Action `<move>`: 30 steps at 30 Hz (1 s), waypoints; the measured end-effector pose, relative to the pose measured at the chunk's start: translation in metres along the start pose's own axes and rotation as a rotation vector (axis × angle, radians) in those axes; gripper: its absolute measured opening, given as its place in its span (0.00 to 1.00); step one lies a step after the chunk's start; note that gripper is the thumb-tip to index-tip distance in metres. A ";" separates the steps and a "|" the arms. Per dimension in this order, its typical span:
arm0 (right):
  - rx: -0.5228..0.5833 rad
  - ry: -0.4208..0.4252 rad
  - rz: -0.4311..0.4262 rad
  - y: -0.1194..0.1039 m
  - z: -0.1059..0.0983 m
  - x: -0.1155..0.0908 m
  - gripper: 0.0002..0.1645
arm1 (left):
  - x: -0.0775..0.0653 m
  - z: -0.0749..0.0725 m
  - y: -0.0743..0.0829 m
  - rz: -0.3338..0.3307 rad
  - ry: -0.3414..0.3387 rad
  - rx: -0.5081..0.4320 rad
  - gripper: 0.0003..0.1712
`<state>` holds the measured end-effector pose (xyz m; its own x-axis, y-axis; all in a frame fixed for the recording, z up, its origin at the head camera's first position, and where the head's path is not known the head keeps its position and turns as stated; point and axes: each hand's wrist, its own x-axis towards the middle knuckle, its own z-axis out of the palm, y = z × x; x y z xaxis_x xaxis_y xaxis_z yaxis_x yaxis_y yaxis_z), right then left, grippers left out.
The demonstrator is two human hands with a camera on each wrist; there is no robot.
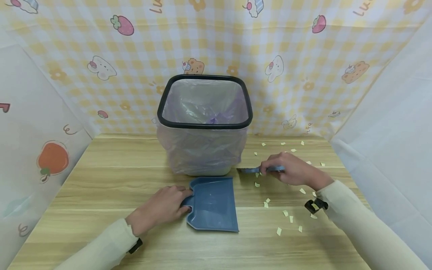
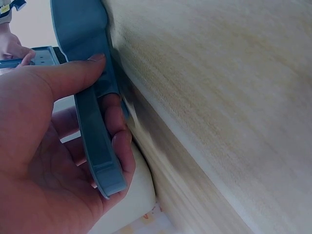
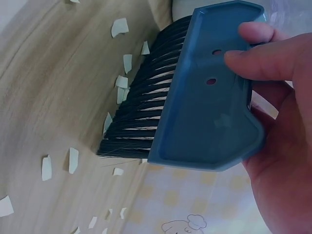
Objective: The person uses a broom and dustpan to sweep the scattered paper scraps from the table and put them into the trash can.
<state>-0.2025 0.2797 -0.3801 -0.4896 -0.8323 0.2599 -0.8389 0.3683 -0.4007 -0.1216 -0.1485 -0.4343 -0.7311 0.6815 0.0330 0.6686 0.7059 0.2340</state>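
Note:
My left hand (image 1: 165, 204) grips the short handle (image 2: 100, 141) of a blue dustpan (image 1: 214, 204), which lies on the wooden tabletop with its straight edge facing right. Over to the right, my right hand (image 1: 293, 168) holds a blue hand brush (image 3: 207, 92) by its back, thumb on the flat side. Its dark bristles (image 3: 146, 97) touch the wood beside several small pale paper scraps (image 3: 122, 82). The pan's surface shows no scraps in the head view.
A bin (image 1: 205, 125) with a black rim and a translucent purple liner stands behind the dustpan. More paper scraps (image 1: 285, 213) are scattered over the table's right side. A checked, printed cloth (image 1: 216, 41) hangs at the back, with white sheets at both sides.

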 end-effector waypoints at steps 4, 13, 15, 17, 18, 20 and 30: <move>0.015 -0.020 0.009 -0.007 0.001 0.000 0.26 | 0.000 0.000 0.000 0.000 0.002 -0.001 0.20; 0.030 -0.033 -0.028 -0.020 0.004 -0.001 0.27 | -0.001 0.002 -0.001 -0.003 -0.008 -0.004 0.21; 0.031 -0.039 -0.033 -0.023 0.004 -0.002 0.27 | -0.001 0.002 -0.001 -0.004 -0.009 -0.004 0.21; 0.029 -0.045 -0.041 -0.025 0.004 -0.002 0.27 | -0.001 0.002 0.000 -0.003 -0.007 -0.003 0.21; 0.032 -0.047 -0.044 -0.027 0.004 -0.003 0.27 | -0.001 0.002 0.000 -0.002 -0.007 -0.004 0.21; 0.042 -0.054 -0.046 -0.029 0.005 -0.005 0.27 | -0.001 0.001 0.000 -0.002 -0.007 -0.004 0.21; 0.076 -0.086 -0.058 -0.041 0.004 -0.015 0.27 | -0.001 0.001 0.000 -0.003 -0.015 0.000 0.22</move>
<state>-0.1603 0.2750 -0.3714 -0.4154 -0.8851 0.2096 -0.8432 0.2883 -0.4536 -0.1203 -0.1489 -0.4355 -0.7311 0.6821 0.0181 0.6663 0.7080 0.2339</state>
